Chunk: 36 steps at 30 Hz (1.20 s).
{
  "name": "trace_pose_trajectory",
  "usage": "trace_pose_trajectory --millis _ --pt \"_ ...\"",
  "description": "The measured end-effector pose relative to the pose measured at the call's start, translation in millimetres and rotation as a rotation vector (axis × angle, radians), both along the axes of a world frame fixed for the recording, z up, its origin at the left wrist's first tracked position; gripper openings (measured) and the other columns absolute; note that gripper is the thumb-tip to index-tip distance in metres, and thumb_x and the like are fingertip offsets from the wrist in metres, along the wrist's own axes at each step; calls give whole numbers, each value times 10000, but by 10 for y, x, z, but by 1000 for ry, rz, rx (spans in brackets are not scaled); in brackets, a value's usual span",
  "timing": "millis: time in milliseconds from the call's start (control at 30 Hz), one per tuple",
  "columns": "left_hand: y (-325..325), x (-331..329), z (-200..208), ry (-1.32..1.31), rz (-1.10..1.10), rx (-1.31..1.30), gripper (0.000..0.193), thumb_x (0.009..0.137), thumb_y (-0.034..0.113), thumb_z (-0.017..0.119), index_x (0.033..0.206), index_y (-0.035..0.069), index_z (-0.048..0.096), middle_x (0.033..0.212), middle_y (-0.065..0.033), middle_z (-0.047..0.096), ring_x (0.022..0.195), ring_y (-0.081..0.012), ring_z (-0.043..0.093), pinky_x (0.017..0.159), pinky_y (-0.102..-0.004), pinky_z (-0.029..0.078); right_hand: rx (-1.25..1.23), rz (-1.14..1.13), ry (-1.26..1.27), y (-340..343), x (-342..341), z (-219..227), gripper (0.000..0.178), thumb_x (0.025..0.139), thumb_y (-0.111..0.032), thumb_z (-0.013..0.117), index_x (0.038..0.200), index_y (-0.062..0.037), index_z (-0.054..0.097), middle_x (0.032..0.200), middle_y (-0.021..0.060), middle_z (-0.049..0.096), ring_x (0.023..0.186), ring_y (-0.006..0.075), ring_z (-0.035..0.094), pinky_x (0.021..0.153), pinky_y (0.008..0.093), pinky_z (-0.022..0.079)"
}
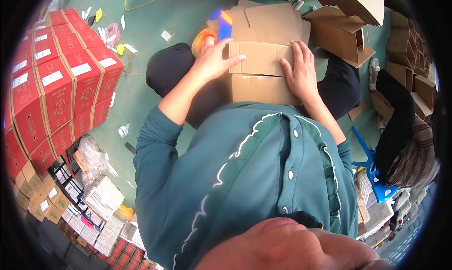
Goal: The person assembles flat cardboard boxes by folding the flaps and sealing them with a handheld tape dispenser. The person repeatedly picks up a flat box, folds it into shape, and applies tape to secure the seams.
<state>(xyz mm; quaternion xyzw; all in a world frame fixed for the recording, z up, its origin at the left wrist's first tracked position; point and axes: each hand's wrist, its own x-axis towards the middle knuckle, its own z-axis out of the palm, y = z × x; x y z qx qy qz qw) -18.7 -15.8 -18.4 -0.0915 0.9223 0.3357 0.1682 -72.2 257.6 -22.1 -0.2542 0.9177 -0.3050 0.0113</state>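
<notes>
A small brown cardboard box [260, 63] rests on my lap, its two top flaps folded nearly together with a thin dark gap along the seam. My left hand [209, 60] is at its left edge, fingers wrapped round a blue and orange tape dispenser [225, 29] and thumb stretched onto the flap. Flat on the right part of the box lies my right hand [301, 72], its fingers apart and holding nothing. Just beyond the box, flattened cardboard pieces [270, 23] lie in a pile.
Red cartons [59, 77] are stacked at the left. An opened cardboard box [336, 34] stands at the far right. Another person's dark-clothed leg [395, 114] is at the right beside a blue plastic stool [376, 176]. Scraps litter the green floor [141, 30].
</notes>
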Motion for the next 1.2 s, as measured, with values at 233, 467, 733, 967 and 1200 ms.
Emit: trace_pose_trajectory --millis 233,467,733,967,1200 --pt "20 -64 -22 16 1 -27 796 806 557 718 1400 78 492 1138 -234 467 1122 -363 481 992 -416 404 91 51 95 11 -75 -16 626 897 -239 669 1418 -14 407 1387 183 430 1285 434 400 1079 491 367" --pt "19 -186 -186 155 84 27 593 849 501 686 1286 108 604 1012 -199 502 1029 -361 527 942 -414 432 26 112 -28 112 -260 17 603 884 -275 692 1381 -35 451 1365 160 452 1284 400 404 1069 464 394" --pt "77 -1460 50 273 -85 -58 361 943 428 565 1140 177 733 1082 -192 620 1063 -328 603 926 -366 476 6 96 -60 94 -246 -9 596 868 -276 712 1368 -61 468 1353 142 473 1284 388 413 1066 461 399" --pt "339 -1373 -596 62 -261 440 403 919 537 580 1114 232 757 1198 -166 589 1125 -264 584 1000 -353 453 -1 93 -49 116 -235 1 634 825 -256 751 1359 -58 473 1351 148 476 1289 387 419 1069 463 397" --pt "373 -1156 -422 162 -384 244 399 880 493 678 1161 216 728 1191 -113 505 1157 -242 522 1031 -345 416 -25 147 -59 96 -262 -11 618 833 -241 746 1357 -55 477 1365 151 470 1311 390 408 1085 467 383"
